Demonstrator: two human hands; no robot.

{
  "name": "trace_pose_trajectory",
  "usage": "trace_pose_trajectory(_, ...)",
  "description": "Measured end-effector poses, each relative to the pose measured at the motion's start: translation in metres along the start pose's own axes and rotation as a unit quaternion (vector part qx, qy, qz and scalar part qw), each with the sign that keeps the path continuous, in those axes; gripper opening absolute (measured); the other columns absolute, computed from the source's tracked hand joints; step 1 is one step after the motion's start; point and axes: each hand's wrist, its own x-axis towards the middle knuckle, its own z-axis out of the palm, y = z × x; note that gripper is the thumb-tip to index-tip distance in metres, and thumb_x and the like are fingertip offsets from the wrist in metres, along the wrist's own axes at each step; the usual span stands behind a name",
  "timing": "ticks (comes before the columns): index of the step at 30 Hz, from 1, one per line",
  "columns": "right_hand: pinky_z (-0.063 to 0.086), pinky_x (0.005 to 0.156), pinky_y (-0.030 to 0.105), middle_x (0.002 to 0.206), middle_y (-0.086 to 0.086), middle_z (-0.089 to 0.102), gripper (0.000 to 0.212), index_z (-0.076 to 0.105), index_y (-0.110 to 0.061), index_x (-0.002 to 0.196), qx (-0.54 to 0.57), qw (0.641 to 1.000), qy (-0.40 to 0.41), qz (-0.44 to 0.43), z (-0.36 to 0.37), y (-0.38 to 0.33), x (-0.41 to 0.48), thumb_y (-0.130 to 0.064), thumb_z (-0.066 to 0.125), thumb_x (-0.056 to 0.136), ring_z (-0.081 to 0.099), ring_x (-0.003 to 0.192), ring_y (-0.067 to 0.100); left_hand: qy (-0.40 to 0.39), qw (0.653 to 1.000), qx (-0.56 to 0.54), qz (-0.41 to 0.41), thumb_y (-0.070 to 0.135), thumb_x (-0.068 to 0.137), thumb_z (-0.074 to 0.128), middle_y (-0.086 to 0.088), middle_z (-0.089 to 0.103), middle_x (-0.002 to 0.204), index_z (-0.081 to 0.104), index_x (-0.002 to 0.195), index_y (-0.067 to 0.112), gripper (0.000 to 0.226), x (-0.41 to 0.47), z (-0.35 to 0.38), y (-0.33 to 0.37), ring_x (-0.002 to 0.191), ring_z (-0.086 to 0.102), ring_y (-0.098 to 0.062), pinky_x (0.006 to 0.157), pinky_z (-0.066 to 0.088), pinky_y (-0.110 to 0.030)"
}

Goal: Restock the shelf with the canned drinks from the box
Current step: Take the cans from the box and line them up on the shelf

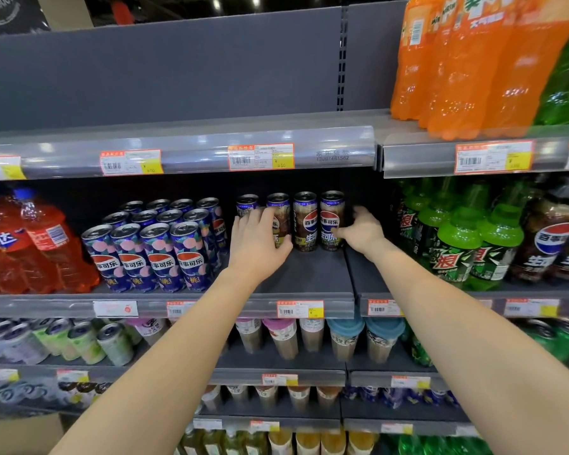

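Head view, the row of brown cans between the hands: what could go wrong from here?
1. The four brown cans are tall and narrow and stand in one row. Pressed between the left hand and right hand, one could tip or pop forward onto the bare shelf.
2. The left wrist looks close to the blue cans, so a sideways shift might knock the nearest one.
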Motion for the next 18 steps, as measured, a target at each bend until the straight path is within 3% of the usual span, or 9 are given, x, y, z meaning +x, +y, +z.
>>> trace_pose_trajectory(3, 0.045, 0.095, 0.029, 0.138, 0.016, 0.06, 0.07, 0.047, -0.007, 0.144, -0.04, 0.999, 0.023, -0.023, 0.0, 0.004, -0.023, -0.021, 0.077, 0.083, 0.057, 0.126, 0.032, -0.019, 1.0, 0.005, 0.001, 0.046, 0.091, 0.061, -0.011, 0.058, 0.137, 0.05, 0.145, 0.016, 0.063, -0.011, -0.004, 0.001, 0.128, 0.052, -0.036, 0.116, 0.033, -0.055)
trace_pose_trajectory(10, 0.053, 0.092, 0.042, 0.13, 0.012, 0.063, 0.057, 0.048, -0.017, 0.145, -0.16, 0.985, 0.013, -0.061, 0.008, -0.002, -0.09, -0.021, 0.064, 0.09, 0.059, 0.118, 0.036, -0.057, 0.998, -0.001, 0.006, 0.044, 0.092, 0.062, -0.01, 0.055, 0.144, 0.047, 0.15, 0.017, 0.065, -0.045, -0.019, -0.005, 0.134, 0.05, -0.035, 0.119, 0.03, -0.056)
trace_pose_trajectory(18, 0.042, 0.11, 0.042, 0.157, 0.005, 0.042, 0.063, 0.039, -0.015, 0.154, -0.264, 0.958, -0.018, -0.113, 0.044, -0.031, -0.17, -0.026, 0.06, 0.096, 0.043, 0.141, 0.027, -0.063, 0.997, -0.015, 0.044, 0.044, 0.096, 0.058, -0.008, 0.052, 0.148, 0.045, 0.151, 0.015, 0.063, -0.096, -0.059, -0.043, 0.135, 0.048, -0.031, 0.116, 0.035, -0.046)
